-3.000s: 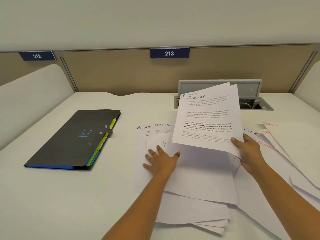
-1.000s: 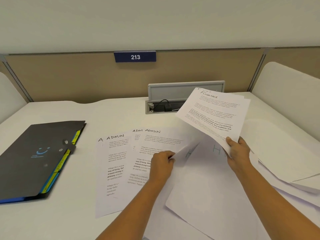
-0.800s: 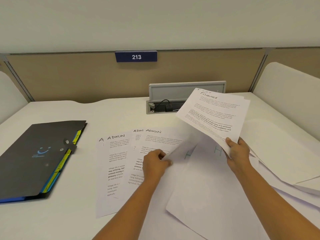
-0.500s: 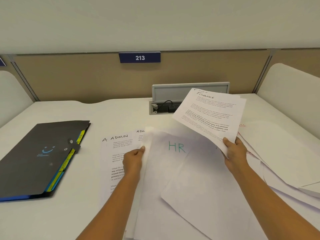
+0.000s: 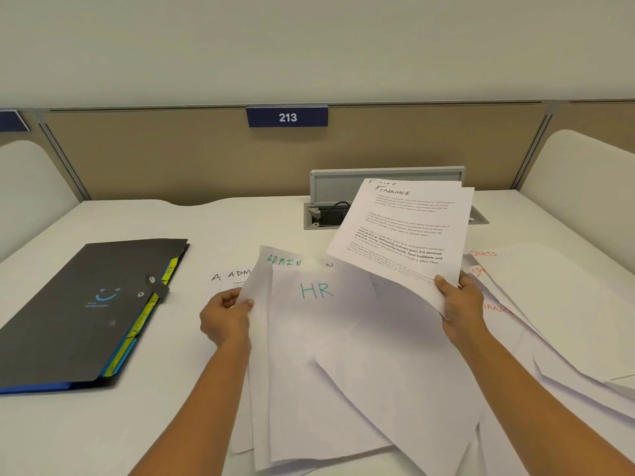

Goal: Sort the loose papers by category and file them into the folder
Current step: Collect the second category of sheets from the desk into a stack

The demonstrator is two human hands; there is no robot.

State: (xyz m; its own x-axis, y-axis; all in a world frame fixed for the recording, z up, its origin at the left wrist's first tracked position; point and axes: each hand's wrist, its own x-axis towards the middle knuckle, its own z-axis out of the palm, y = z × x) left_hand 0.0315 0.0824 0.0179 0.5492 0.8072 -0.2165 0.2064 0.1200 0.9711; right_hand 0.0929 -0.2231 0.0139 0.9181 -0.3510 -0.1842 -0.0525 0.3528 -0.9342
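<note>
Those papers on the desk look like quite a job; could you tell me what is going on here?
A person is sorting loose papers by their handwritten headings. The right hand holds up the Finance sheets, while the left hand pinches the left edge of an Admin sheet, with the HR sheet lying on it. More papers, among them Sports sheets, lie spread to the right. The dark folder lies closed on the left of the desk; nothing is being filed yet.
</note>
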